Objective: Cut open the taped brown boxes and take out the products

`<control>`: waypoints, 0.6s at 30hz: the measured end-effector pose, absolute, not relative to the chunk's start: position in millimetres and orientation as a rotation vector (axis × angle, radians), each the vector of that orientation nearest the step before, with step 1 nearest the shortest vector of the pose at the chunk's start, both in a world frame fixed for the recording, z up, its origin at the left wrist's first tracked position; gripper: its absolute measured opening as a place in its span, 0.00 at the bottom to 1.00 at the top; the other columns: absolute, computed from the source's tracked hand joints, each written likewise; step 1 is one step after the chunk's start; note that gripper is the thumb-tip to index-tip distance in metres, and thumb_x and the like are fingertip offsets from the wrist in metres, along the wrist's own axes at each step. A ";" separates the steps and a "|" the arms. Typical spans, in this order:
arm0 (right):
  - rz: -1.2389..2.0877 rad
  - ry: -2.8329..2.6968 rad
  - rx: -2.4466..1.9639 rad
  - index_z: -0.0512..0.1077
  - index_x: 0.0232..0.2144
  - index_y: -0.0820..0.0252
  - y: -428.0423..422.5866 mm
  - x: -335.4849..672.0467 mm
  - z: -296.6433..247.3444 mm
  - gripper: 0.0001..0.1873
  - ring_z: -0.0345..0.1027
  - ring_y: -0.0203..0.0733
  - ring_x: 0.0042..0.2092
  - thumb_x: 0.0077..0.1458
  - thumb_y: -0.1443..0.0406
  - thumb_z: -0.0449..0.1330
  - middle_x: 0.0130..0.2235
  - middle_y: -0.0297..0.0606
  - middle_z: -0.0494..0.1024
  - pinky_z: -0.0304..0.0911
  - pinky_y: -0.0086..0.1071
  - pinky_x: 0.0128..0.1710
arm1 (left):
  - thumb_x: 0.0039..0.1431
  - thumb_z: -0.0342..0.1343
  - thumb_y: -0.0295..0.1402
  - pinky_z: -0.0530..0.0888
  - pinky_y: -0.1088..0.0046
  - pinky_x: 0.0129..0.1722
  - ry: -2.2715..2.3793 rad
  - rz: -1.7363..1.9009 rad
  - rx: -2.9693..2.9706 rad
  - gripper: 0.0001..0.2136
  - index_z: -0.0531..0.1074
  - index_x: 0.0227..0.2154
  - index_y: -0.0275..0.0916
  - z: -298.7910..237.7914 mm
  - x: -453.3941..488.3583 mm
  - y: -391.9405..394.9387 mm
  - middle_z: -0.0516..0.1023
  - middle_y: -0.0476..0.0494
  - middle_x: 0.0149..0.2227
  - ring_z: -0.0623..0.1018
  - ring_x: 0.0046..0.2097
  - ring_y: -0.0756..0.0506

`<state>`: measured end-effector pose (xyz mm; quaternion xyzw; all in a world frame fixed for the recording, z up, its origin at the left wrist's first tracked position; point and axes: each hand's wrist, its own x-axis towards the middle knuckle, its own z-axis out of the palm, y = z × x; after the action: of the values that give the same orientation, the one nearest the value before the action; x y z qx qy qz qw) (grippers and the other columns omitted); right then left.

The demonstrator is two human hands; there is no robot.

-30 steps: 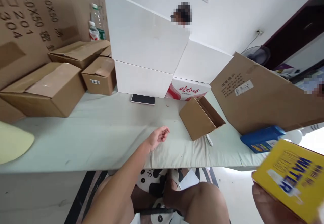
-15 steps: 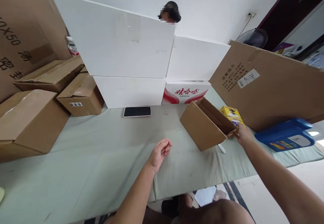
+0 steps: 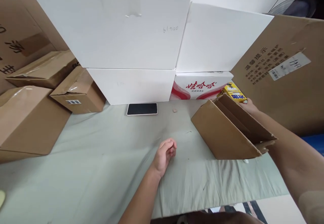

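My left hand (image 3: 165, 156) lies on the green cloth with its fingers loosely curled together, and nothing shows in them. On the far side of an open brown cardboard carton (image 3: 222, 132), my right hand (image 3: 250, 107) grips the near end of a small yellow box (image 3: 234, 91). Some of that hand's fingers are hidden against the box. The carton sits tilted, its open side facing up and right, with a torn flap at the near corner. My right forearm passes just beyond this flap. Part of the yellow box is covered by the carton.
A phone (image 3: 142, 109) lies before white panels (image 3: 131, 85). Beside them stands a red and white box (image 3: 199, 86). Several taped cartons (image 3: 78, 92) are at left. A large cardboard sheet (image 3: 280, 92) borders the right, with a blue container (image 3: 314, 143) near it.
The view has moved closer and tilted down. My right hand has shifted farther back, and the yellow box has moved toward the red and white box. The left hand stays curled on the cloth.
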<state>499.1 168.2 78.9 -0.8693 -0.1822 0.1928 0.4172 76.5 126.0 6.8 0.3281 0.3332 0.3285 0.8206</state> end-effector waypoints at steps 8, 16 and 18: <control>0.684 -0.608 -2.042 0.67 0.59 0.52 115.7 457.3 121.0 0.22 0.59 0.47 0.70 0.66 0.57 0.49 0.69 0.44 0.65 0.61 0.41 0.66 | 0.44 0.61 0.47 0.54 0.74 0.27 0.692 0.777 0.674 0.17 0.65 0.22 0.39 14.6 68.7 123.2 0.55 0.56 0.20 0.56 0.24 0.54; 0.861 -0.931 -2.196 0.73 0.49 0.48 20.7 392.9 155.4 0.22 0.75 0.47 0.51 0.51 0.60 0.67 0.49 0.37 0.81 0.73 0.30 0.39 | 0.42 0.61 0.44 0.55 0.75 0.26 0.652 0.867 0.650 0.15 0.66 0.22 0.39 24.4 54.8 115.7 0.55 0.56 0.20 0.57 0.23 0.54; 0.766 -0.718 -2.334 0.74 0.42 0.54 11.7 387.1 153.1 0.11 0.76 0.43 0.43 0.55 0.65 0.63 0.44 0.38 0.81 0.70 0.27 0.32 | 0.43 0.61 0.44 0.56 0.75 0.26 0.655 0.884 0.650 0.15 0.65 0.22 0.39 25.2 51.9 113.8 0.55 0.56 0.20 0.57 0.23 0.54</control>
<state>387.1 11.7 153.1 -0.8737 -0.2688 0.2866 0.2869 51.9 113.8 25.2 0.3033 0.3058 0.4127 0.8026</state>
